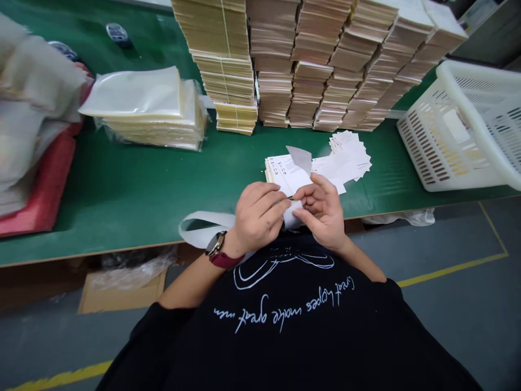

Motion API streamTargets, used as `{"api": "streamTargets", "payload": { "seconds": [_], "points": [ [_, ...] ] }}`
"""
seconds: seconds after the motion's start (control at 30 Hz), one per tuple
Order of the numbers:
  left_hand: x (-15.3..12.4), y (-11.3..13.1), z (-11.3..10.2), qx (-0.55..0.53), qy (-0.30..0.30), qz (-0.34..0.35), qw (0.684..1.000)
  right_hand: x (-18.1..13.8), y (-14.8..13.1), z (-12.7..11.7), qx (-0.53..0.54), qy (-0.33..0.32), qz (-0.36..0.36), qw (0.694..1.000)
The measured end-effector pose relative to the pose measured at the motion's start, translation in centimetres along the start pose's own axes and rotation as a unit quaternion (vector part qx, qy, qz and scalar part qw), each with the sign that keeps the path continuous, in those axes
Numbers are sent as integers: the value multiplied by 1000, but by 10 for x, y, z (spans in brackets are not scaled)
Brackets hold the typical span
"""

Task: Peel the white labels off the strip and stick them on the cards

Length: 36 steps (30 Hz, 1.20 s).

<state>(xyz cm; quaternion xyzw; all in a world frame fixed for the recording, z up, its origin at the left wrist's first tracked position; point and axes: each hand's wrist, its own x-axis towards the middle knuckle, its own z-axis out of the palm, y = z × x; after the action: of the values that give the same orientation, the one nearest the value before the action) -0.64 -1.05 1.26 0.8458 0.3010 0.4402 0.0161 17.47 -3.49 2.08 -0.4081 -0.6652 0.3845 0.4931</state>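
Note:
My left hand (258, 217), with a wristwatch on its wrist, and my right hand (319, 212) meet just above the table's front edge. Between their fingers is a small white piece of paper or film (292, 215). A long white backing strip (203, 224) curves away from under my left hand. A printed white label sheet (290, 174) lies just beyond my fingers, touching my right hand, on a small stack. A greyish translucent flap (300, 157) rises from it. Loose white labels (350, 155) lie fanned out to the right.
Tall banded stacks of cream cards (285, 60) line the far side of the green table (122, 184). A plastic-wrapped stack (150, 108) lies left of them. A white slotted basket (451, 130) stands at right, and soft bundles on a red surface (44, 174) at left.

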Motion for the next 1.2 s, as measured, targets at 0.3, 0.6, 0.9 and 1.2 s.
{"api": "streamTargets", "payload": {
  "seconds": [0.3,0.6,0.9,1.2],
  "points": [
    [8,5,8,-109,-25,-72,991,-3,11,-9,-125,84,-109,983],
    [14,1,12,-75,-53,-62,994,2,8,-16,-202,223,-241,923],
    [11,-9,17,20,-59,61,996,57,22,-40,-75,125,42,988],
    [9,-11,19,-1,-111,37,993,74,31,-33,-52,53,130,989]
  ]
}}
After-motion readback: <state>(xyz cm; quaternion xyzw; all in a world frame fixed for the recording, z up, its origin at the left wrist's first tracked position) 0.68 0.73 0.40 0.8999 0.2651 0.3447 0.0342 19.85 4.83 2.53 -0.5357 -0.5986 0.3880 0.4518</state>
